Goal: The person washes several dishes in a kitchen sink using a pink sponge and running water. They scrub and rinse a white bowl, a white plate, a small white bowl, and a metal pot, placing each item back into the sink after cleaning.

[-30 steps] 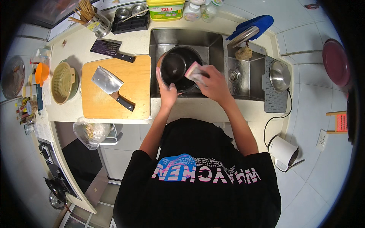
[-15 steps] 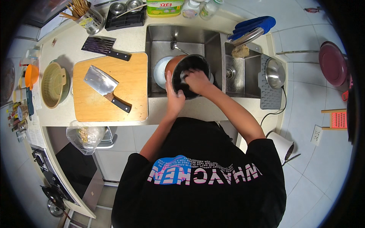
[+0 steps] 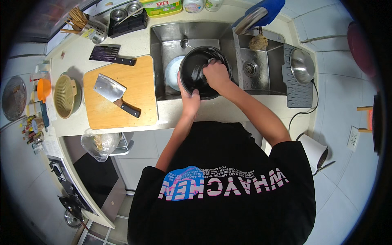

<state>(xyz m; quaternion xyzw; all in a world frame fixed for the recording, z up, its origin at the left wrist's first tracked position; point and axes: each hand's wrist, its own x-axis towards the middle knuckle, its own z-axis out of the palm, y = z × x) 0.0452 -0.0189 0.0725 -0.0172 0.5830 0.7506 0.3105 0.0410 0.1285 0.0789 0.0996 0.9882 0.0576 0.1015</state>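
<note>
Over the larger left basin of the steel sink (image 3: 167, 36), a round pot (image 3: 192, 65) with a dark inside is tilted so that its mouth shows. My left hand (image 3: 189, 100) grips its near left rim, with the thumb on the inner side. Curled into a closed shape, my right hand (image 3: 216, 74) presses against the pot's inner wall. What it holds, if anything, is hidden by the fingers. Pale smears show on the dark wall beside it. A white bowl or plate (image 3: 172, 75) lies in the basin, partly behind the pot. Beyond the pot rests a metal ladle (image 3: 184, 43).
Left of the sink, a cleaver (image 3: 109, 87) lies on a wooden cutting board (image 3: 139, 81). Another knife (image 3: 105, 53) is behind it, and a beige colander (image 3: 65, 96) stands farther left. A tap (image 3: 250, 21) hangs over the divider. A metal bowl (image 3: 302, 65) sits on a grey mat (image 3: 299, 96).
The pot has turned so that its mouth faces up more and its orange-brown outside no longer shows. My right hand has shifted along the inner wall. The whole view has shifted slightly.
</note>
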